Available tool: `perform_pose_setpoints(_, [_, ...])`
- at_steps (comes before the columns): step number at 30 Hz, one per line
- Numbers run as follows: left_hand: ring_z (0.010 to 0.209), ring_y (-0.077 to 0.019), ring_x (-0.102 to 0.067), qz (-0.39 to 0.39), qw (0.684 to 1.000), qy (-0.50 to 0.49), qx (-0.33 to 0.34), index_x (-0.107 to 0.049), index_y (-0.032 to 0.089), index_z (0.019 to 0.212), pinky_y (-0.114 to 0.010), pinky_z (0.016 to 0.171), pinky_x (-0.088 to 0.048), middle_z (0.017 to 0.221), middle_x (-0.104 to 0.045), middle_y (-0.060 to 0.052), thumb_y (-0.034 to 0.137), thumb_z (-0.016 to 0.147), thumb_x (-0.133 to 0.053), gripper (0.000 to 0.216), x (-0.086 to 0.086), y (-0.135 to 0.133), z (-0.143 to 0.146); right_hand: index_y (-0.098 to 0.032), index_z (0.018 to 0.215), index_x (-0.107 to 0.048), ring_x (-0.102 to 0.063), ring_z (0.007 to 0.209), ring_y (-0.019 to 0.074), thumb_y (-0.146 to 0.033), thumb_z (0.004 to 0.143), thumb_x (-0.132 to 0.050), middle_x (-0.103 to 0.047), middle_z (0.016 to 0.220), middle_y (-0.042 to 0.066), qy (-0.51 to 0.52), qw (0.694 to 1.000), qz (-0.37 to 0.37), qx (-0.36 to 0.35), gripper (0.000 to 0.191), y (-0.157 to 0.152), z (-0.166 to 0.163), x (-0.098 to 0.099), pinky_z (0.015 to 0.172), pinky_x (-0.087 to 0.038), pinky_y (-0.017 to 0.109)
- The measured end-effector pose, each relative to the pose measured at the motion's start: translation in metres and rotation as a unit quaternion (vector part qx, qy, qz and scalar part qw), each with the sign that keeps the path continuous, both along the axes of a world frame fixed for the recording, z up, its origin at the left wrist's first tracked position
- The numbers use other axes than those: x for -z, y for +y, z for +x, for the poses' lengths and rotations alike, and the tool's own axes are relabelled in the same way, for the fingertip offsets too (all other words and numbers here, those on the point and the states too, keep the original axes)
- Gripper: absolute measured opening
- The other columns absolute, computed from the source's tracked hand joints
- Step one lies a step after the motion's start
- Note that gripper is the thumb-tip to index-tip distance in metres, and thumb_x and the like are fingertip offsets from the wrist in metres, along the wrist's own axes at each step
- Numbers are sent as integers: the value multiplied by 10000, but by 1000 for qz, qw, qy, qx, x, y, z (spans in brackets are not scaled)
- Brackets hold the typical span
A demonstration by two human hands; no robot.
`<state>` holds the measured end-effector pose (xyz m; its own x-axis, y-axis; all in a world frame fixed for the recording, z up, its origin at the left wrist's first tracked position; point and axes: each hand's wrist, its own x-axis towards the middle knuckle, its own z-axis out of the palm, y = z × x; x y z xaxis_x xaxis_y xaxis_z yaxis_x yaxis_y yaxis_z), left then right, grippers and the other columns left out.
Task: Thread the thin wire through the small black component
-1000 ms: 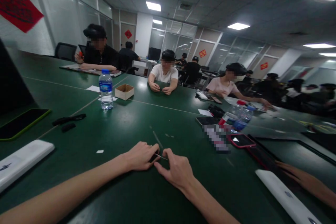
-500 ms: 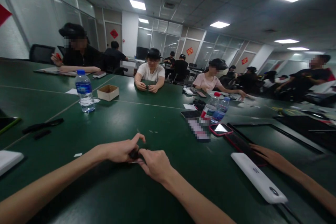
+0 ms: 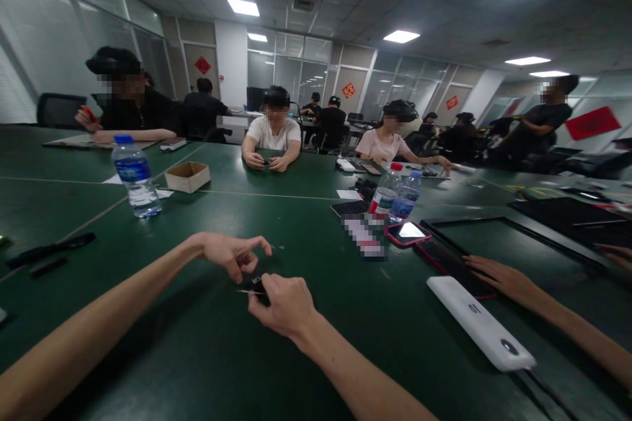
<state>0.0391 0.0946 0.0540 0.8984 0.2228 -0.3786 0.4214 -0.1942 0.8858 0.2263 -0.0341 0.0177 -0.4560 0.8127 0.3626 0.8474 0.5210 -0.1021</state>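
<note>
The right hand (image 3: 284, 302) lay low on the green table (image 3: 306, 217), its fingers closed around a small black piece (image 3: 259, 285); a thin pin (image 3: 243, 291) stuck out of it to the left, just above the tabletop. What the piece was could not be made out. The left hand (image 3: 231, 254) hovered just beyond and left of it, apart from the piece, loosely half-open with the forefinger out and nothing in it. Further back on the left stood a water bottle (image 3: 135, 177) with a small box (image 3: 187, 176) beside it, and a black strap (image 3: 49, 251) lay near the left edge. On the right a white power bank (image 3: 478, 322) lay near a co-worker's hand (image 3: 496, 276), with a pink phone (image 3: 407, 233) behind them
</note>
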Motion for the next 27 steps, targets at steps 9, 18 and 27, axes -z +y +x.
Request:
perform_pose_setpoints(9, [709,-150,-519,311,922,-12,-230,-555,148,965,-225,625,-391,803,-576,-10,329,755,-595,280,25,63,53,-195,796,-595,-605,594,160,-499,821,-473,-672,743,15,-92,986,2,-140,329,-4,-1,-5,515,-398,243])
perform_pose_setpoints(18, [689,-141,-506,370,893,-90,-242,-566,156,925,-238,642,-409,791,-580,-15,299,871,-479,176,36,-30,17,-191,906,-574,-609,647,160,-420,891,-451,-664,827,37,-74,994,-29,-70,260,-4,0,-8,551,-403,245])
perform_pose_setpoints(27, [957,-207,-537,450,875,-76,-165,-525,237,1108,-319,840,-408,1085,-557,-36,168,772,-530,343,34,-97,-30,-205,1128,-527,-644,800,170,-322,881,-501,-669,927,52,-30,997,-40,-51,275,-3,-5,-2,640,-440,240])
